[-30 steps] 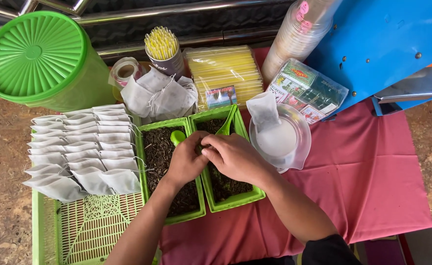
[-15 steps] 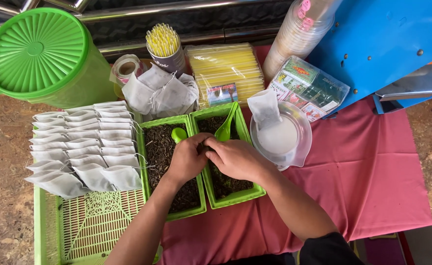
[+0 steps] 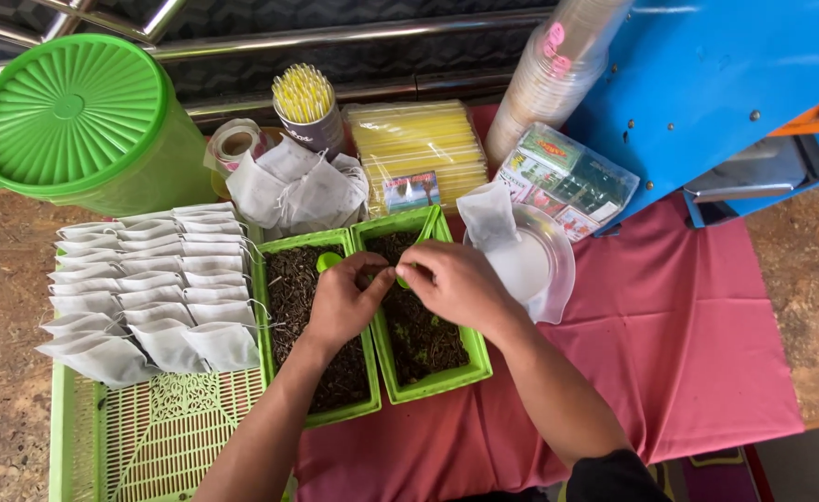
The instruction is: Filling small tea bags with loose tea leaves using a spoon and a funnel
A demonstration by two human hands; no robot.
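Since a second ago both hands have slid a little toward 6 o'clock and drawn closer together over the two trays; nothing else on the table has shifted.

At far left, rows of filled white filter bags lie on a green slatted tray, at about 9 o'clock from the hands. Next comes the left green tray of dark loose leaf, its long axis running 12 to 6. The left hand rests over it, fingers curled inward toward 2 o'clock; they seem to pinch something small, but what it is cannot be told. A green scoop lies at 11 o'clock, just beside the knuckles.

The right green tray sits parallel, touching its neighbour. The right hand hovers above its upper half, fingers bent toward 9 o'clock and meeting the left fingertips over the shared rim; a second green scoop peeks out beneath, and whether it is gripped cannot be told. Both hands are equally near the meeting point.

At 3 o'clock from the right hand, just beside it, stands a clear plastic cup with an empty white bag draped on it.
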